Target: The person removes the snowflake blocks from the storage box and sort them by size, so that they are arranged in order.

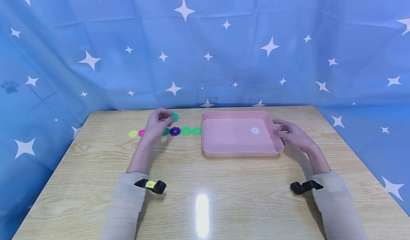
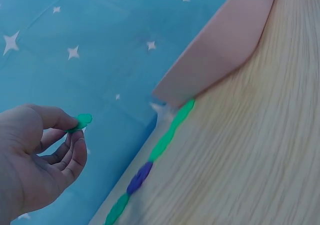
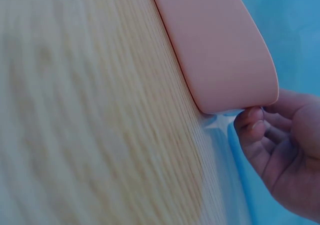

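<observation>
My left hand (image 1: 156, 123) pinches a green flower-shaped plastic disc (image 1: 174, 117) between thumb and fingers, above the table's far part. Its notched edge (image 2: 84, 120) sticks out past the fingertips in the left wrist view. Below that hand runs a row of similar discs: yellow-green (image 1: 132, 133), pink (image 1: 141, 133), dark green (image 1: 165, 131), purple (image 1: 175, 131) and light green (image 1: 185, 131). Hand and wrist hide part of this row. At the right end of a pink tray (image 1: 237, 149), my right hand (image 1: 292, 135) grips the wall with curled fingers. One white disc (image 1: 255, 130) lies inside the tray.
The wooden table (image 1: 243, 197) reaches back to a blue curtain (image 1: 205, 37) with white stars. Against the tray's left wall lies the row's last light green disc (image 1: 196, 131). Both wrists carry black straps, such as the left strap (image 1: 157, 186).
</observation>
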`<state>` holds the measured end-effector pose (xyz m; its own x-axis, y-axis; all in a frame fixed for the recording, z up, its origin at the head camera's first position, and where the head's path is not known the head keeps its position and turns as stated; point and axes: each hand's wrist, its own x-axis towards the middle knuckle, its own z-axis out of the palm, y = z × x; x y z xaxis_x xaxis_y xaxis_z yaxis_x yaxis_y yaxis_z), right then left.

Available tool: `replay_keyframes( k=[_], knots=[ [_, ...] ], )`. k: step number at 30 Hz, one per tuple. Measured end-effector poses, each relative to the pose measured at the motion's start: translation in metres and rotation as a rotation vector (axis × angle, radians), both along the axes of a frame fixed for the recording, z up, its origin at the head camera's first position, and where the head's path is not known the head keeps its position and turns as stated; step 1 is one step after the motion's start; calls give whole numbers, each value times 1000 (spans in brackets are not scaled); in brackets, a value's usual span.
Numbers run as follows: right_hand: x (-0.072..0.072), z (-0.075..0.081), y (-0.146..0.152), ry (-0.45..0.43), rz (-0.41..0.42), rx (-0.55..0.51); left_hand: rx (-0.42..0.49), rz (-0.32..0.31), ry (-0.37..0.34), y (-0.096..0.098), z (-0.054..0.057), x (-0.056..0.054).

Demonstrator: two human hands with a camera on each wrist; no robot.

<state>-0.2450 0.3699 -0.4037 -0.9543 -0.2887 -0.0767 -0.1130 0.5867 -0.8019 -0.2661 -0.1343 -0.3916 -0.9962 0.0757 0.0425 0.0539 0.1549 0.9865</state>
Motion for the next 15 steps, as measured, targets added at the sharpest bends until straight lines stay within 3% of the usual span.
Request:
replay_keyframes(
  k=[10, 15],
  knots=[
    [0, 0, 0, 7, 2, 7, -73, 42, 23, -44, -7, 4],
    [0, 1, 0, 3, -3, 9, -94, 72, 3, -66, -8, 8]
  ],
)
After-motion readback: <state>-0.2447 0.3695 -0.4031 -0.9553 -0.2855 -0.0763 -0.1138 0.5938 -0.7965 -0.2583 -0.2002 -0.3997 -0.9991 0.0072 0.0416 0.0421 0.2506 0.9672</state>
